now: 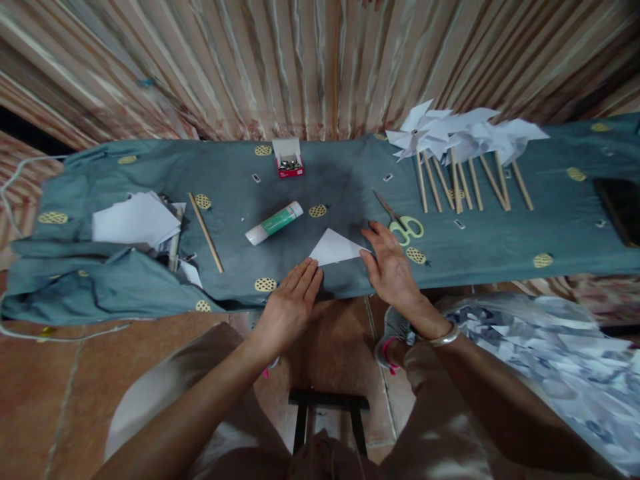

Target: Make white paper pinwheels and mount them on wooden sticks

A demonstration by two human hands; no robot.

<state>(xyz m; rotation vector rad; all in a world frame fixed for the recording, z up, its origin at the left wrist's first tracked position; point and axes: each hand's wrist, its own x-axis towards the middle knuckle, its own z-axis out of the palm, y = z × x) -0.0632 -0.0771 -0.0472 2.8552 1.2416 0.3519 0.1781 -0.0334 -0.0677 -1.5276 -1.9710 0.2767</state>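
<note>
A white sheet of paper [336,248], folded into a triangle, lies on the cloth-covered table in front of me. My left hand [294,297] rests its outstretched fingertips on the paper's lower left corner. At the right tip, my right hand [391,265] has its thumb by the paper, the thumb and fingers spread apart. Just beyond that hand lies a pair of scissors [404,225] with pale green handles. A green and white glue stick [275,223] lies left of the paper, not touched by either hand.
White paper pinwheels [460,133] on wooden sticks lie at the back right. A small red and white box [290,163] holds metal pins. At left are stacked paper sheets [135,220] and a wooden stick [206,233]. A dark phone [620,210] lies far right, above a bag of paper pieces [555,360].
</note>
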